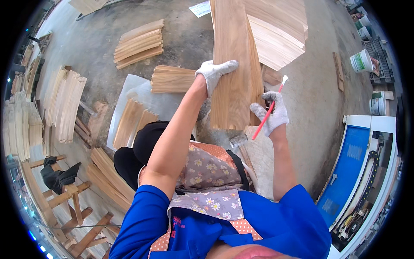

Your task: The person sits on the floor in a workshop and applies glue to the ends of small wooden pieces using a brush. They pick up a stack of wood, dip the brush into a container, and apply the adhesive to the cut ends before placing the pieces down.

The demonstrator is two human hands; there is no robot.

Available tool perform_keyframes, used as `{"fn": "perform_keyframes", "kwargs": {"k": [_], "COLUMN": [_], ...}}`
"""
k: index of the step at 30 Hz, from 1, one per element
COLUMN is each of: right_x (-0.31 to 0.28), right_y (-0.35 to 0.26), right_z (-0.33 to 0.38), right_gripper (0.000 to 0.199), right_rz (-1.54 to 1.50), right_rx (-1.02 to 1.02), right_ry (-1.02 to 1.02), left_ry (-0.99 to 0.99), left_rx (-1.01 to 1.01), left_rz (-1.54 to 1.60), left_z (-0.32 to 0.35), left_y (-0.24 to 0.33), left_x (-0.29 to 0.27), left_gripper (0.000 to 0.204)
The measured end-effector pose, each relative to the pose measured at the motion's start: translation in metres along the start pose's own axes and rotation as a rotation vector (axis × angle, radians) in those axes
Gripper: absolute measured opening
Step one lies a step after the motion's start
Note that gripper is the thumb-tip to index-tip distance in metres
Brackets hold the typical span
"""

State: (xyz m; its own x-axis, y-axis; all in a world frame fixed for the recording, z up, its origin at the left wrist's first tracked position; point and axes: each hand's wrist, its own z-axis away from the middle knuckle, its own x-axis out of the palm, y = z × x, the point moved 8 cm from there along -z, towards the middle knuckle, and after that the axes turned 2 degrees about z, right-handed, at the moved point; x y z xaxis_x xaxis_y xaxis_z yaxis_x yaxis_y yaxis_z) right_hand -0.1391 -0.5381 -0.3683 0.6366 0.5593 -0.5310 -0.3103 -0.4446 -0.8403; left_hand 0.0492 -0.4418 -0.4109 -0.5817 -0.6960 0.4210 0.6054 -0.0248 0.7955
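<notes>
My left hand (214,74), in a white work glove, grips the left edge of a long wooden board (230,93). Its thumb lies across the top face and the other fingers curl at the edge. The board has brown grain and points away from me. Just right of it, my right hand (274,112), in a soiled white glove, is closed round a slim red-handled brush (270,113) with a white tip pointing up and away. The thumb of that hand reaches toward the board's right edge; I cannot tell whether they touch.
Pale boards (276,36) are stacked beyond the board. Bundles of planks (140,43) lie on the concrete floor to the left, near a wooden frame (71,196) with dark cloth. At right stand a white bucket (361,61) and a blue-and-white cabinet (347,166).
</notes>
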Motion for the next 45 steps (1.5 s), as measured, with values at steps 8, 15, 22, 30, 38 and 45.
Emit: {"fn": "perform_keyframes", "kwargs": {"k": [8,15,22,30,38,45], "right_x": [-0.01,0.052,0.004,0.025,0.013,-0.003], "right_y": [0.019,-0.006,0.026,0.015,0.027,0.018], "right_z": [-0.049,-0.049,-0.036,-0.029,-0.033,-0.021], "right_gripper": [0.037,0.033,0.039,0.047,0.057,0.06], "right_rz": [-0.078,-0.216,0.096,0.188,0.223,-0.357], "right_rx": [0.121,0.01,-0.227,-0.329,-0.274,-0.086], "right_ry": [0.123,-0.241,-0.074,-0.149,-0.151,-0.008], "left_ry": [-0.301,-0.08,-0.083,-0.109,0.004,-0.447], "left_rx": [0.121,0.927,-0.024,-0.123,-0.058,-0.035], "left_rz": [0.302,-0.685,0.343,0.366,0.076,0.269], "left_z": [-0.026,-0.008,-0.028,-0.067,-0.021,-0.031], "left_y": [-0.008,0.011,-0.058,-0.078,-0.028,-0.033], "left_x": [0.019,-0.028,-0.007,0.007,0.003,-0.023], "left_gripper": [0.039,0.026,0.034,0.054,0.066,0.043]}}
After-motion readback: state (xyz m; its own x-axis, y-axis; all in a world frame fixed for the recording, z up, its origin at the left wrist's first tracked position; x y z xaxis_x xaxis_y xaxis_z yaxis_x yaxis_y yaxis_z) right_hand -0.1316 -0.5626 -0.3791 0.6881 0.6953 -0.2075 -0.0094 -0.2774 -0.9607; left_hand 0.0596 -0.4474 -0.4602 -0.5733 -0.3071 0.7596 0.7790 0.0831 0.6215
